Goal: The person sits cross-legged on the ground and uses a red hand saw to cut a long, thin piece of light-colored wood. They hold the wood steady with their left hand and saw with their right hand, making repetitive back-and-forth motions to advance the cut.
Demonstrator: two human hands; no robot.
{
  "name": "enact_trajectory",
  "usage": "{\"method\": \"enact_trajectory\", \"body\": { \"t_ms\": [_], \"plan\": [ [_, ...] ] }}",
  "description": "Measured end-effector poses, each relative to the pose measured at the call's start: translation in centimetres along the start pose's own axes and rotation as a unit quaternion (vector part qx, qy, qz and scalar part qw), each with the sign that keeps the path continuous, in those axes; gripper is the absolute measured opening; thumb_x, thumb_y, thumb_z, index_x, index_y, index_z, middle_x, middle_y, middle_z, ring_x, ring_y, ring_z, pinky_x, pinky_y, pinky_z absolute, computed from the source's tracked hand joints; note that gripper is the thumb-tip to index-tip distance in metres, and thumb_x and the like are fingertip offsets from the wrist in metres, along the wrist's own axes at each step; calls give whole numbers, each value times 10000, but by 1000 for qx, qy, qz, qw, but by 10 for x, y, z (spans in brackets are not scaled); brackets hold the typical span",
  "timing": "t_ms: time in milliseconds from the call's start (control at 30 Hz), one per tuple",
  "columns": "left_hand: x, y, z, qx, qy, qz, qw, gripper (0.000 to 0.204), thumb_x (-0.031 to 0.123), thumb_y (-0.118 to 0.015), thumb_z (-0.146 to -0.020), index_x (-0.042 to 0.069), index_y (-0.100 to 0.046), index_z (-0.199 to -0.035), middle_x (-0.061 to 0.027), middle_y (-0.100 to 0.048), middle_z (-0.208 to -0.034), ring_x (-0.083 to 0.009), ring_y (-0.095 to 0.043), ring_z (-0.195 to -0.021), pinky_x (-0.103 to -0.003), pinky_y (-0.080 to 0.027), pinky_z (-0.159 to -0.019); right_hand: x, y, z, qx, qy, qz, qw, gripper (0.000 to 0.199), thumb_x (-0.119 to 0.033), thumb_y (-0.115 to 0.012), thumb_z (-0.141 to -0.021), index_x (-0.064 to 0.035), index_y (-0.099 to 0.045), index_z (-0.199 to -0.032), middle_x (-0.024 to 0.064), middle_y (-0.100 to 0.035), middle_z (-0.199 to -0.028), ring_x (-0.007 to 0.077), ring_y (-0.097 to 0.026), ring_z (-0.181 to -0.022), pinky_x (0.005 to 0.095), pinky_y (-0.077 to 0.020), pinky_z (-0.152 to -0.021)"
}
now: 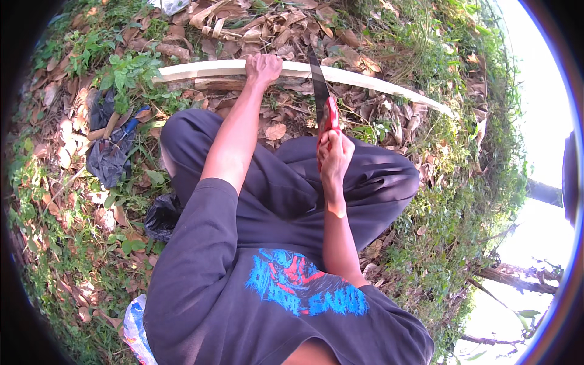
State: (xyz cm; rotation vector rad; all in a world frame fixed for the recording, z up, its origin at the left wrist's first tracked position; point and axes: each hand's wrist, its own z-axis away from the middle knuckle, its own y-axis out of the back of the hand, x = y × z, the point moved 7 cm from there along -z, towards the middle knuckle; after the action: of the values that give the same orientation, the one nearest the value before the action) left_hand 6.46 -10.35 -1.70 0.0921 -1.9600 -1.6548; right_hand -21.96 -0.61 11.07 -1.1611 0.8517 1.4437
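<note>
The ground, green weeds mixed with dry brown leaves [277,131], fills most of the view. On it sits a person in a dark, short-sleeved T-shirt [194,267] and wide, dark cloth trousers [380,176], with the knees bent outward. In front of the knees lies a long, narrow, pale wooden strip [389,87], running from left to right; its bend may come from the lens. A darker piece of wood [219,84] lies along its near side, at the left part.

The left arm reaches forward, almost straight. The right arm is more bent and comes up between the knees. On the chest of the T-shirt there is a large print [304,283] in bright blue and red, with jagged lettering around a figure.

At the left side lie a black, crumpled plastic bag [109,163] and, closer to the knee, a second black plastic bag [161,216].

A saw with black blade [321,90] and red handle points away from the body, and its blade crosses the strip. The right hand [334,155] has its grip clamped on the red handle. The left hand [263,69], knuckles up, has its grip closed over the strip, left of the blade. Smallest is a blue handle [131,125] beside the first bag.
</note>
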Motion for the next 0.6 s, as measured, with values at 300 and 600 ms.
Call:
{"method": "enact_trajectory", "body": {
  "t_ms": [300,600],
  "plan": [
    [-5,-9,-4,34,-16,-20,999,316,321,-485,-911,116,-707,-818,-102,-722,-850,-304,-697,-769,-462,-497,-672,7,-19,-14,-12,75,134,988,287,-148,-500,-944,-56,-527,-674,-59,-394,-508,36,-350,-399,219,-248,-387],
    [5,2,1,5,8,18,1000,361,307,-458,-900,91,-717,-771,-147,-729,-868,-305,-684,-846,-477,-461,-809,8,-13,-15,-14,38,24,999,308,-159,-483,-961,-56,-513,-673,-46,-384,-488,44,-312,-372,224,-217,-362]
  ]
}}
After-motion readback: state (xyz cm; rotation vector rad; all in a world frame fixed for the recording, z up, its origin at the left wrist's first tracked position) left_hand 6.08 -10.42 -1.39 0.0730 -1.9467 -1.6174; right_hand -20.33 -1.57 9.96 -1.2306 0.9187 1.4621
